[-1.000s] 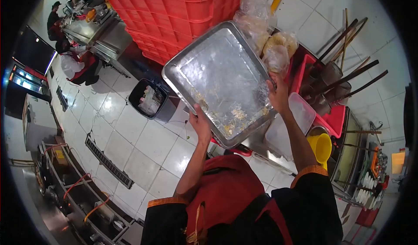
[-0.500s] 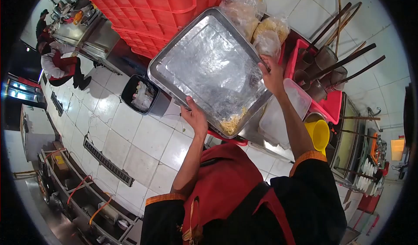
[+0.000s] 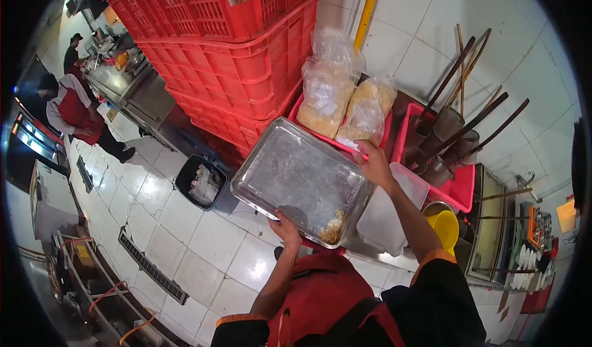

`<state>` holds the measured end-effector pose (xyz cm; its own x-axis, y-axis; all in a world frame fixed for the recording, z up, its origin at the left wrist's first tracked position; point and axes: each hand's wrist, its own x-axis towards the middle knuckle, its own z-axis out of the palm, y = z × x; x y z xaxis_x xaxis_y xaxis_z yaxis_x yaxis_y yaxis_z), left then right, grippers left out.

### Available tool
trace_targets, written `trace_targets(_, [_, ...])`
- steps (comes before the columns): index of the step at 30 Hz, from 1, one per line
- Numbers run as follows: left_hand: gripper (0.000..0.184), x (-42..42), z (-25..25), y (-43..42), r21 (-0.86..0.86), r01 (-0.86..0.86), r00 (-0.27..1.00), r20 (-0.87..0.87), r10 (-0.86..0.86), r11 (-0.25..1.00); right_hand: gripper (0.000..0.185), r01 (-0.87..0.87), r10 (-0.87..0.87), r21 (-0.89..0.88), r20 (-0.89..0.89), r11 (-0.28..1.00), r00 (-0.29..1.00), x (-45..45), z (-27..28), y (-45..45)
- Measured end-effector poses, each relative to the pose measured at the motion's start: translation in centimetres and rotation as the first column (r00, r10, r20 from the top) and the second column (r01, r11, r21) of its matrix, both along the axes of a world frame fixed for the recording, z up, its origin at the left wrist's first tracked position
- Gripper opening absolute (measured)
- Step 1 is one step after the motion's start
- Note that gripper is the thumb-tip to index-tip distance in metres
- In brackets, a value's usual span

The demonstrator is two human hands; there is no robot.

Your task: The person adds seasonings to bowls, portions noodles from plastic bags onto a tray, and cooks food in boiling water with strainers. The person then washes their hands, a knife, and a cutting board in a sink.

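Observation:
A shallow metal tray (image 3: 290,168) lies across the view in front of me, tilted in the picture. In its near corner sits a small heap of yellowish crumbs (image 3: 333,228). My left hand (image 3: 285,230) is closed on the tray's near left rim. At the right rim, my right hand (image 3: 374,163) grips the tray, its fingers partly hidden. Just beyond that hand are plastic bags of pale yellow food (image 3: 327,103) in a red tray (image 3: 302,120).
Stacked red crates (image 3: 222,69) rise at the back left. Right of the tray are a translucent lidded container (image 3: 391,214), a pink bin (image 3: 459,187) of long-handled ladles, and a yellow scoop (image 3: 443,227). A bin (image 3: 200,183) stands on the floor; a person (image 3: 77,113) stands far left.
The metal tray has come lower and lies flatter, with both hands still on it. The bags behind it now show more fully. A person at far left has straightened up.

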<state>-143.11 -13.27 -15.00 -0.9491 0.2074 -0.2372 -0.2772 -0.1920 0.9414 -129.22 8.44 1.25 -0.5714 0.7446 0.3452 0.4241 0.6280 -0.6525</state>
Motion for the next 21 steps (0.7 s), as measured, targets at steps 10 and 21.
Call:
trace_targets(10, [0.048,-3.3,6.0,-4.6,-0.548,0.59,0.76,0.129,-0.637,0.592,0.028,-0.209,0.135,0.422,0.2,0.882,0.97,-12.6,3.3,9.4])
trace_targets(21, [0.023,-15.5,7.1,-5.2,-0.45,0.612,0.653,-0.176,-0.736,0.65,0.02,-0.33,0.038,0.209,0.792,0.92,0.609,-18.2,-2.7,16.0])
